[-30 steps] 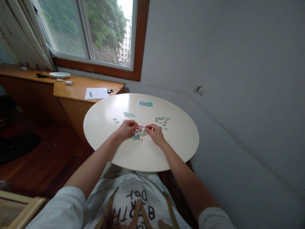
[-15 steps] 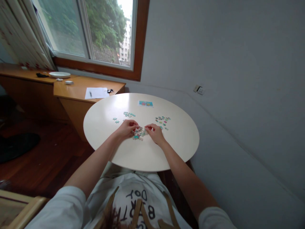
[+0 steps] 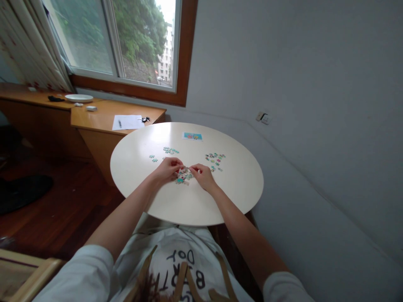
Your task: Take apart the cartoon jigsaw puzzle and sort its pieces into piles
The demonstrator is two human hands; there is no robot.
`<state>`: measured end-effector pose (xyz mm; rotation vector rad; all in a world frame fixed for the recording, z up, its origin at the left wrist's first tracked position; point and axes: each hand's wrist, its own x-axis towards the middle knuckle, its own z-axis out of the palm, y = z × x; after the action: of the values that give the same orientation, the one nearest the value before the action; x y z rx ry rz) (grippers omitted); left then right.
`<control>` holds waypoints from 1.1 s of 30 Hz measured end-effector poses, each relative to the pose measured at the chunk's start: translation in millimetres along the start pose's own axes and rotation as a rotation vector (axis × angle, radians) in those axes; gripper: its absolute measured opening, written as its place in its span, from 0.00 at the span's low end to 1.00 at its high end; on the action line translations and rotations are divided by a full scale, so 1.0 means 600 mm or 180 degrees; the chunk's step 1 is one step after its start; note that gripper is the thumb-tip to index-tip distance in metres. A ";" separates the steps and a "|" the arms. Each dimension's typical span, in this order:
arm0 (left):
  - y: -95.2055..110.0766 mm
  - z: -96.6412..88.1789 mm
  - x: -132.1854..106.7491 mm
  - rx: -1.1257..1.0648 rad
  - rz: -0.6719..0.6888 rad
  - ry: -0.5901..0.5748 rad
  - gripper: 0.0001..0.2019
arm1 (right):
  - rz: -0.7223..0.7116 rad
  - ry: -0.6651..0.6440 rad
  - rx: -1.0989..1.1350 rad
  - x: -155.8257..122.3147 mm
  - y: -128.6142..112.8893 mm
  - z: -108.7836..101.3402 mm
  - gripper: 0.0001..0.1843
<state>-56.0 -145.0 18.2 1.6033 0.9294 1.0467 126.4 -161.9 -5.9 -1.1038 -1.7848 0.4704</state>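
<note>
A small heap of jigsaw puzzle pieces (image 3: 183, 177) lies on the white round table (image 3: 185, 207), between my two hands. At the heap's left and far side is my left hand (image 3: 170, 168), its thumb and fingers pinched together over the pieces. From the right, my right hand (image 3: 203, 174) reaches in with thumb and forefinger closed in a pinch, close to the left fingertips. What sits between the fingertips is too small to make out clearly, though pieces show right beneath them. Part of the heap is hidden by the fingers.
Sorted puzzle pieces (image 3: 171, 150) lie at the back left, more loose pieces (image 3: 215, 158) at the right. A picture card (image 3: 192, 136) rests near the far edge. Beyond the table stands a wooden desk (image 3: 103, 110) with paper (image 3: 127, 122) and a white plate (image 3: 79, 98).
My right hand has shifted slightly left, bringing its fingertips nearer to those of my left hand over the heap. The left hand stays about where it was.
</note>
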 end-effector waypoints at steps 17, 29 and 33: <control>0.008 0.002 -0.002 -0.0053 -0.0028 0.0003 0.03 | -0.0017 -0.0048 -0.0079 -0.001 -0.002 -0.001 0.09; -0.005 0.001 0.006 -0.0015 0.0056 0.0146 0.06 | 0.0330 0.0627 0.0100 0.013 0.011 -0.018 0.07; -0.008 -0.002 0.009 0.0046 0.0086 0.0214 0.08 | 0.0801 0.1362 -0.0017 0.020 0.038 -0.055 0.07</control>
<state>-55.5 -138.5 14.6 1.6048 0.9645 1.1208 164.3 -144.9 -0.1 -1.3282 -1.2834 0.3449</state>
